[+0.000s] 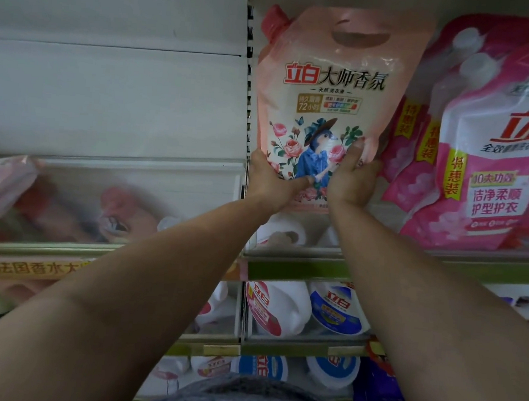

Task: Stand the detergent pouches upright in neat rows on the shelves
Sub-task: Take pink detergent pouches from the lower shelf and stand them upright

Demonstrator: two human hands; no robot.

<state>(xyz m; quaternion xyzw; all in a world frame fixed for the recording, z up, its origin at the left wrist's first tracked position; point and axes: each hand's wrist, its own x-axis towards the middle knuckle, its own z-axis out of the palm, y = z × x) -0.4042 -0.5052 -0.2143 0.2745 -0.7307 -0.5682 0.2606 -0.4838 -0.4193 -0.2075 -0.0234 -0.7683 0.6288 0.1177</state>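
Both hands on the bottom of the peach pouch [332, 89], left hand [272, 182] at seven o'clock, right hand [353, 178] at five o'clock, thumbs pinching its front, pouch rising tall toward twelve above the shelf edge [299, 272], beside pink pouches [489, 146] at three o'clock.

Peach flower-printed detergent pouch [332, 89]: one — held up
Bright pink detergent pouches [488, 170]: at least two
Hands: two — left hand [269, 182], right hand [352, 181]

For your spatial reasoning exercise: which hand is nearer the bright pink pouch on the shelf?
Right. The right hand is just beside the bright pink pouch; the left hand holds the peach pouch's far edge.
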